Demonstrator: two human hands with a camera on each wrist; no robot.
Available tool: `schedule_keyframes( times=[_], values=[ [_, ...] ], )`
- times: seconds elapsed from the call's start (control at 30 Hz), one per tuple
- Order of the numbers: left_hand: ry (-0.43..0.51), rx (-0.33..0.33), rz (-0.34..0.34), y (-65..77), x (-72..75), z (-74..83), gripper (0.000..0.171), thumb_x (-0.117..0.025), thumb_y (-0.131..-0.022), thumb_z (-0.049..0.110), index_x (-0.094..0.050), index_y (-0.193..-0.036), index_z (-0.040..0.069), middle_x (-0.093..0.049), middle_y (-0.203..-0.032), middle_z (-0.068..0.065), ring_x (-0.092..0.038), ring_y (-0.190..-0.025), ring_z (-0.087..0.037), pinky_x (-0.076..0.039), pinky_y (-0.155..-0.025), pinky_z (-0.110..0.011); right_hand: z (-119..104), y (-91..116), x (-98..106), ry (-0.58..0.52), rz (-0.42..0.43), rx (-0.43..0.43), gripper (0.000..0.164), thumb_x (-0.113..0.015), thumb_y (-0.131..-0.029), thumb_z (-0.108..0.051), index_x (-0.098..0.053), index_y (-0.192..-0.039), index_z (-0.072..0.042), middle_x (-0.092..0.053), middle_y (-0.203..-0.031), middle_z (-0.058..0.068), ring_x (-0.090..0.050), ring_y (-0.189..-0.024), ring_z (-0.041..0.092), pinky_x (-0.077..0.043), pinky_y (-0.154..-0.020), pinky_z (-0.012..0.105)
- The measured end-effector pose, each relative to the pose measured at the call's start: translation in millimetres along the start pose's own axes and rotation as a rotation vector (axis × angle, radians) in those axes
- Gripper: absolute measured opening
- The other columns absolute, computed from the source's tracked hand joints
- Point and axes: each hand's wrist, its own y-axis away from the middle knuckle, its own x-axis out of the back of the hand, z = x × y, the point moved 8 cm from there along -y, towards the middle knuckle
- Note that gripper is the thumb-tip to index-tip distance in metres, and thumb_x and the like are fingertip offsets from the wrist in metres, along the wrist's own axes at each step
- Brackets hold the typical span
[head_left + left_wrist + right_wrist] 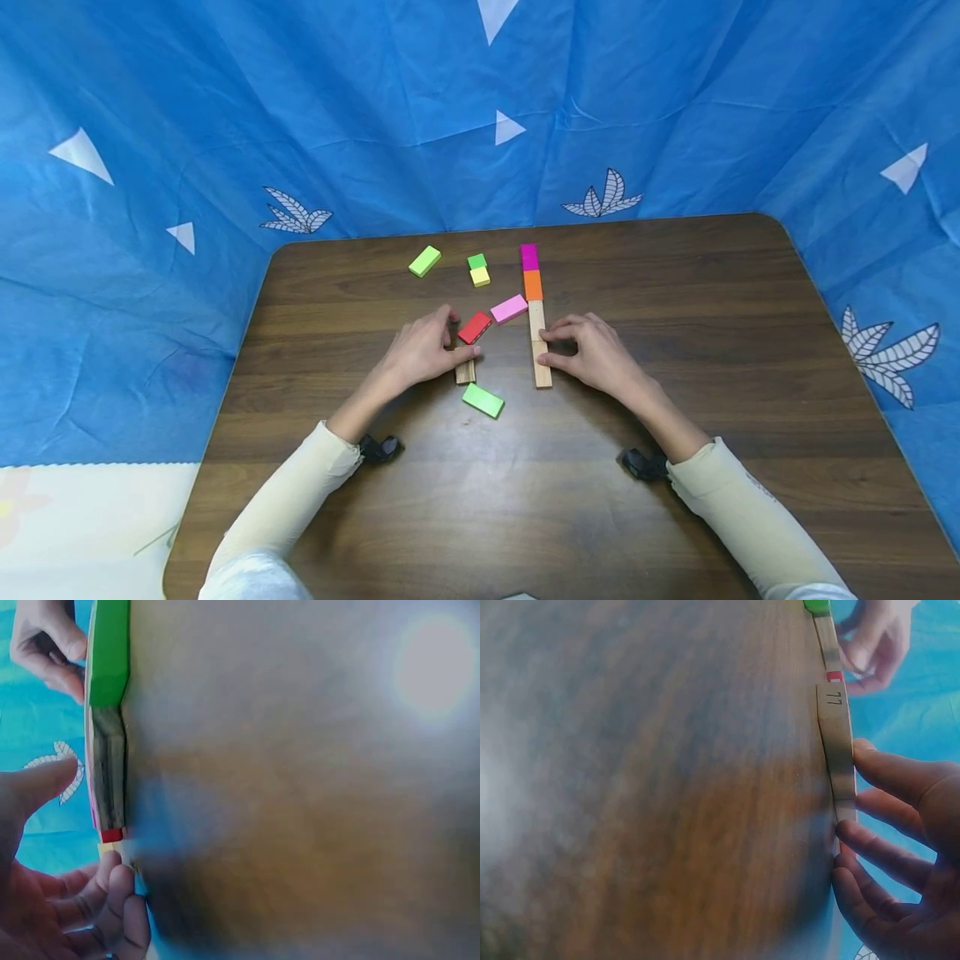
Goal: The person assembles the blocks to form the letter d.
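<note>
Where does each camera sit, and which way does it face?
Head: on the person's head, facing forward and down at the table; left hand, right hand and both sleeves show.
Left wrist: on that wrist, facing low across the table at the green block; left hand shows close, right hand beyond.
Right wrist: on that wrist, facing low across the table at the wooden blocks; right hand shows close, left hand beyond.
Shared: both wrist views show the green block and both hands.

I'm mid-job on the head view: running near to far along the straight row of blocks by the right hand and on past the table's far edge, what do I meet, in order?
Nearer wooden block → farther wooden block → orange block → magenta block → blue curtain.
</note>
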Motion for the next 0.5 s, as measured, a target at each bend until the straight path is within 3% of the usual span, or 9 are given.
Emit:
schedule_keyframes(
  times=[0.17, 0.5],
  values=[
    [-0.014, 0.063, -0.064, 13.2, -5.4, -3.7, 0.086, -0.082, -0.086, 0.066, -0.051, -0.144, 0.011, -0.068, -0.085, 0.002, -0.061, -0.065, -0.016, -0.046, -0.058, -0.032, 1, 1, 2, 0.002, 0.006, -0.005, 0.047, -0.09, -0.09, -0.035, -0.079, -0.131, -0.015, -0.076, -0.132, 0.01, -0.063, -0.125, 0.035, -0.047, -0.11, 0.062],
    [-0.006, 0.065, -0.07, 13.9, -4.5, -1.5, 0.075, -0.085, -0.089, 0.055, -0.052, -0.143, 0.014, -0.071, -0.09, 0.003, -0.064, -0.07, -0.017, -0.048, -0.062, -0.033, 1, 0, -1, -0.004, -0.006, -0.008, 0.047, -0.089, -0.09, -0.034, -0.079, -0.131, -0.015, -0.076, -0.132, 0.009, -0.063, -0.125, 0.034, -0.048, -0.11, 0.061]
  ],
)
